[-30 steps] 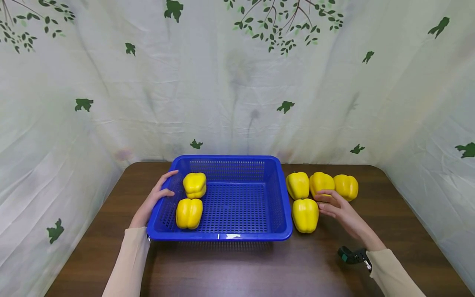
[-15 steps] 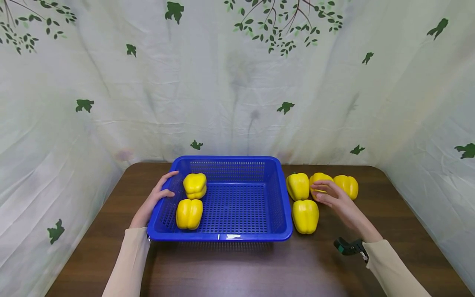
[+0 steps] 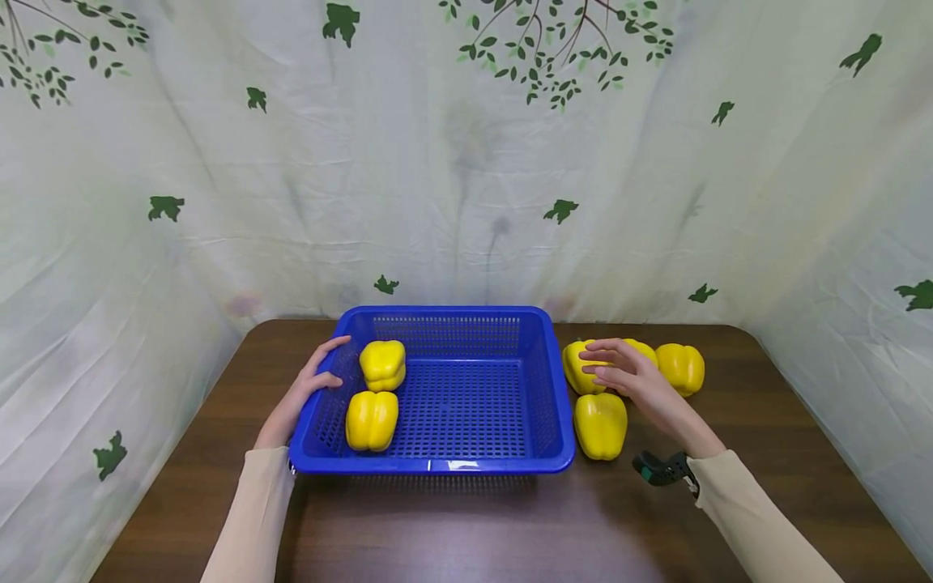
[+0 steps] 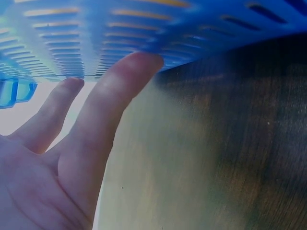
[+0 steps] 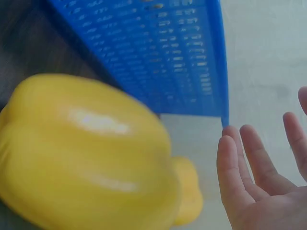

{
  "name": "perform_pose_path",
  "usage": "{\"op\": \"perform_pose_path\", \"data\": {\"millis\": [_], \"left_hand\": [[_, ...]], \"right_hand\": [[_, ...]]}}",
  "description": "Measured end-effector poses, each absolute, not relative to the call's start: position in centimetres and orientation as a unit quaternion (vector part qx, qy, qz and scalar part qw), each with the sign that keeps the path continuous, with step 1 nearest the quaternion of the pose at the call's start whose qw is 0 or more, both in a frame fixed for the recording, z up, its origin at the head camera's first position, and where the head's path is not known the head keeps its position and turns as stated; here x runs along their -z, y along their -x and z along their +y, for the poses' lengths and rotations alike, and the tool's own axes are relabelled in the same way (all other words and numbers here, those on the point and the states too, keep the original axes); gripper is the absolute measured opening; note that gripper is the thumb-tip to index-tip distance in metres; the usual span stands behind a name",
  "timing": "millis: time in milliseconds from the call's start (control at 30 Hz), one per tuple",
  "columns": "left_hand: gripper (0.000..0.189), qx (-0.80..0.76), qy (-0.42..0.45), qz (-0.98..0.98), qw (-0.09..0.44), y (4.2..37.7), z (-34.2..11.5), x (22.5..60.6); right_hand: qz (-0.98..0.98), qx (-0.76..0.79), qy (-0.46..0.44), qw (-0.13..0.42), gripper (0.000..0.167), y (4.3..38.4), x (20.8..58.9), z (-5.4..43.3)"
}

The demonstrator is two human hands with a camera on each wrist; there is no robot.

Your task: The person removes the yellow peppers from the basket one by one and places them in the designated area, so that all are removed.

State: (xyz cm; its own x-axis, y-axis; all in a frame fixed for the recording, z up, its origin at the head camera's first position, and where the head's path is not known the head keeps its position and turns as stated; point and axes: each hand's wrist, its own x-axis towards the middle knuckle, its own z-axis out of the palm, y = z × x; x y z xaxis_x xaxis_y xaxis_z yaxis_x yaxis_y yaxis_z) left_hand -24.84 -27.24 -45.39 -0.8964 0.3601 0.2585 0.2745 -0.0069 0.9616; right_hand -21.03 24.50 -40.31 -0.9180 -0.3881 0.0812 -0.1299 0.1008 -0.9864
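My left hand (image 3: 309, 385) holds the left rim of a blue plastic basket (image 3: 466, 465), with two digits over the edge. From the left wrist, other fingers (image 4: 112, 91) touch its slotted outer wall. Inside, at the left end, sit two yellow bell peppers (image 3: 382, 364) (image 3: 372, 421). Right of the basket my right hand (image 3: 641, 389) hovers, fingers spread and slightly bent, holding nothing. It partly hides two yellow bell peppers (image 3: 574, 368) (image 3: 641, 348). Another bell pepper (image 3: 601, 427) stands in front of them, large in the right wrist view, and one more (image 3: 681, 369) at the far right.
Everything stands on a dark brown wooden table (image 3: 466, 534). A pale cloth (image 3: 466, 202) printed with leaves and branches hangs behind and at both sides. A black device (image 3: 663, 468) is strapped at the right wrist.
My right hand has moved left and slightly up over the peppers, from beside the front one to in front of the back left one. The left hand, basket and peppers stay put.
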Motion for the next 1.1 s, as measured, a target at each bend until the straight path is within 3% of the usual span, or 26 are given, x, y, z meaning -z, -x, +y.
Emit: {"op": "perform_pose_path", "data": {"millis": [400,700,1100], "left_hand": [[0.06,-0.668,-0.191,0.716,0.063,24.3,-27.2,45.0],[0.062,-0.667,-0.186,0.718,0.064,24.5,-27.2,45.1],[0.066,-0.629,-0.109,0.758,0.134,23.2,-27.3,44.0]], "right_hand": [[0.722,0.653,0.193,0.122,0.045,22.3,38.6,21.0],[0.722,0.643,0.215,0.138,0.039,22.8,37.9,18.8],[0.717,0.635,0.241,0.157,0.035,23.4,37.6,16.0]]}}
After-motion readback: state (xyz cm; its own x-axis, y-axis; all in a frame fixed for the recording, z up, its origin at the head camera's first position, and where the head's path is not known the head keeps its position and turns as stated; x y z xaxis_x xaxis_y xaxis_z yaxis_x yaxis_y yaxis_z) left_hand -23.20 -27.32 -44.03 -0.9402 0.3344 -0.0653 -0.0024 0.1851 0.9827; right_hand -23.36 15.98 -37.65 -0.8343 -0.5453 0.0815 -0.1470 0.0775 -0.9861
